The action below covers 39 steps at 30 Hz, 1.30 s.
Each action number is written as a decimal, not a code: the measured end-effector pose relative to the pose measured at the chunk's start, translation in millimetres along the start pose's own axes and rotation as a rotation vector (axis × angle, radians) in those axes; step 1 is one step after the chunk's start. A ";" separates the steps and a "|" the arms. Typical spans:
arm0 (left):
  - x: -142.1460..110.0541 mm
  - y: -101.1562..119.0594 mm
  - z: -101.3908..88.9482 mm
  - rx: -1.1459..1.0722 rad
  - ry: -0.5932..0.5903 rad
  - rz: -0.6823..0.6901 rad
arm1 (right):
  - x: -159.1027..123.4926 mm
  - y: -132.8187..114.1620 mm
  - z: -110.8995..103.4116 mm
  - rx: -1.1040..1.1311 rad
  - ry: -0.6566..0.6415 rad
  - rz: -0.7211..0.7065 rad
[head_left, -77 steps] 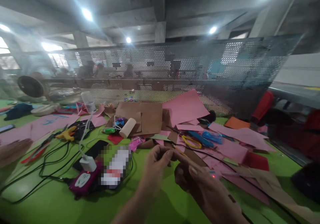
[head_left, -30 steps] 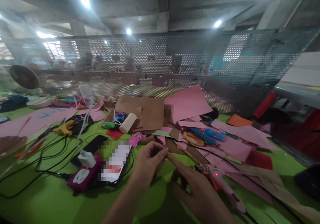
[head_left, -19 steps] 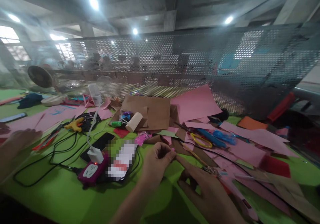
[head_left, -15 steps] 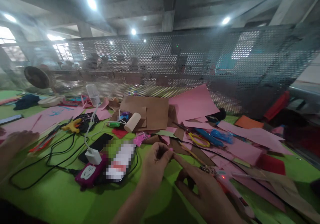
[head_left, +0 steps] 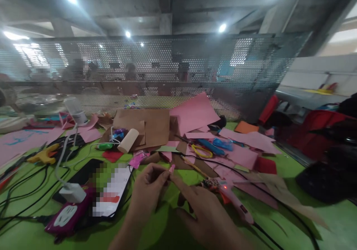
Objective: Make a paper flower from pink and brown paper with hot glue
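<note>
My left hand (head_left: pixel 149 186) is closed in a pinch, thumb against forefinger, on a small pink piece (head_left: pixel 172 167), probably paper, whose tip sticks up above the fingers. From the right, my right hand (head_left: pixel 199 207) reaches in with its forefinger stretched out to touch the piece at the left fingertips. Its thumb stands apart and nothing shows in its grasp. Just right of that hand lies a pink hot glue gun (head_left: pixel 238 204) with a red light glowing. Left of my left hand, a phone (head_left: pixel 113 190) with a lit, partly blurred screen rests on the green table.
A purple power strip (head_left: pixel 69 212) with a white charger (head_left: pixel 73 192) and cables occupies the left. Yellow-handled scissors (head_left: pixel 202 150), pink paper (head_left: pixel 195 112), brown card (head_left: pixel 156 125) and a cardboard tube (head_left: pixel 128 140) lie behind. A perforated metal screen (head_left: pixel 156 67) closes off the back.
The view has swung right, so the table's things appear farther left. More of the pink piece shows above my left fingertips. Another person's hand at the left edge is out of view.
</note>
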<state>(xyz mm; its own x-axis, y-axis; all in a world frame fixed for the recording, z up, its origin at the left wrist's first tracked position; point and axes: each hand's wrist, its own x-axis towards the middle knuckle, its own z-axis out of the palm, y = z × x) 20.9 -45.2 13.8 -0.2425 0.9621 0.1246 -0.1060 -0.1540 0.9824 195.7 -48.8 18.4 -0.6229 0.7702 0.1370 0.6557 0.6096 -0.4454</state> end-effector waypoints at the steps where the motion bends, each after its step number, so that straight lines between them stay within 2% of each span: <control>1: -0.3 -0.5 0.1 0.018 0.002 0.004 | -0.4 -1.6 -0.7 0.013 0.000 0.000; 9: -3.5 -10.7 -2.5 0.215 0.030 0.091 | -3.1 -13.2 -5.2 0.024 -0.023 0.013; 15: -5.1 -8.2 -4.5 0.200 0.029 0.034 | -3.6 -18.5 -8.0 0.089 -0.038 0.028; 18: -5.0 -3.0 -7.9 0.202 -0.020 -0.002 | -3.4 -20.0 -10.7 0.300 -0.042 0.041; 23: -3.2 1.4 -11.3 0.119 -0.116 0.006 | -1.4 -14.9 -14.1 0.806 -0.013 0.085; 26: -2.6 0.5 -10.6 0.139 -0.127 0.028 | 0.0 -9.6 -14.4 1.103 0.011 0.129; 28: -2.5 -0.6 -9.2 0.169 -0.114 0.061 | 0.3 -7.2 -14.4 1.187 -0.007 0.153; 33: -0.9 -0.5 -3.2 0.198 -0.067 0.103 | -0.3 -2.9 -13.9 1.150 -0.044 0.161; 39: -0.5 4.6 3.1 0.110 -0.046 0.110 | 1.9 1.3 -14.4 1.085 -0.083 0.162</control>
<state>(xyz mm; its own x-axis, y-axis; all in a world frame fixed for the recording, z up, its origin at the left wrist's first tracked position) 23.5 -45.7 18.6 -0.2026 0.9504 0.2362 0.0258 -0.2359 0.9714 201.5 -43.8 30.9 -0.6168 0.7863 -0.0353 0.0342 -0.0181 -0.9993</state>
